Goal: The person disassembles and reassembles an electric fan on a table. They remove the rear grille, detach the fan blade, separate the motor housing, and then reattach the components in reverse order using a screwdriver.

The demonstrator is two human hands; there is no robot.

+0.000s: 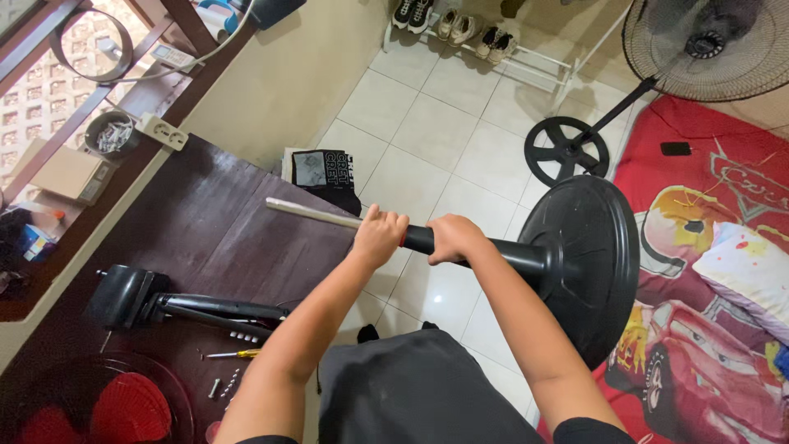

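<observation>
Black fan stand w/ round plastic base (pixel 579 267) is held sideways above tile floor (pixel 444 115), beside table (pixel 205 238). Left hand (pixel 378 237) & right hand (pixel 454 238) both clench its pole; looks stiff, base-heavy.

I see a black packet with a grey picture panel (pixel 325 174) on the floor at eleven o'clock, a tan cardboard box (pixel 67 173) on the sill at nine, and a small blue-and-white carton (pixel 34 241) below it.
</observation>
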